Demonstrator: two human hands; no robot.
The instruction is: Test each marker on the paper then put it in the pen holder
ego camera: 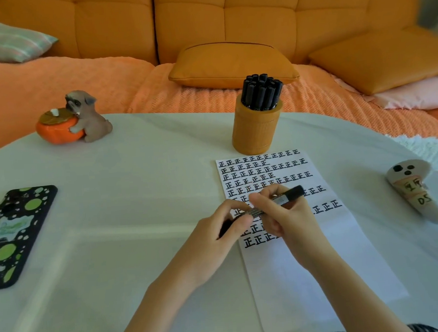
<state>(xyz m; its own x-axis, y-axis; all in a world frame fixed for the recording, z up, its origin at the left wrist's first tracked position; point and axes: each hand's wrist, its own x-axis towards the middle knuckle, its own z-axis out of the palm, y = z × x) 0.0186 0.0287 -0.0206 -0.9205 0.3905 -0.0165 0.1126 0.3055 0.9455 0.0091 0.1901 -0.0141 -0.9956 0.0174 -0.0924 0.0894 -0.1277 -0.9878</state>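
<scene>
The left hand [224, 228] grips one end of the marker [290, 194] and the right hand [286, 214] its barrel above the paper [321, 262], probably working the cap.

Both bare forearms reached in from the bottom edge and converged toward the middle, the left slanting up to the right and the right slanting up to the left. The left hand [223, 226] was turned knuckles up, its fingers and thumb curled round the lower end of a black marker [291, 194]. The right hand [283, 213], close against the left, gripped the same marker farther up, its fingers bent over the barrel. Both wrists were roughly straight, in line with their forearms.
</scene>
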